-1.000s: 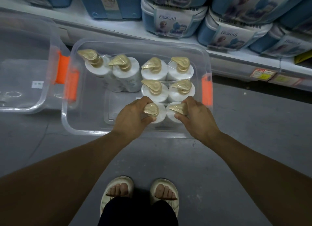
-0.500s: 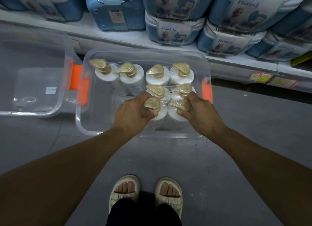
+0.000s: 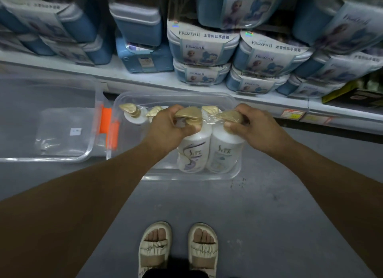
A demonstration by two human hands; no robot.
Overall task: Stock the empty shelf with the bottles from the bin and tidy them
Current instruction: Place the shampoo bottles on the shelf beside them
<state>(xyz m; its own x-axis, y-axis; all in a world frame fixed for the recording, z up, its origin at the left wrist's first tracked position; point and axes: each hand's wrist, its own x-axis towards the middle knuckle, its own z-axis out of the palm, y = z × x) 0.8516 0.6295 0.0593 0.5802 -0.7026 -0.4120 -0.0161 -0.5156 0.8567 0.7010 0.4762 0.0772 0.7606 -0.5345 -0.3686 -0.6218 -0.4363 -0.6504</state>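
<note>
Grey concrete floor (image 3: 269,205), smooth, dull, a few pale scuffs right of centre. A white shelf (image 3: 145,81) runs across the upper frame, low to the floor, its front edge slanting down to the right. Price tags (image 3: 292,114) sit on the shelf edge at right, one red and yellow, the print too small to read. A dark gap lies under the shelf at right. Blue and white boxes (image 3: 203,47) stand stacked on the shelf, several deep, sleeves marked "FROZEN II" with Chinese text. A yellow and black pack (image 3: 352,92) lies at the far right end. Light is dim and cool; upper corners blurred.
</note>
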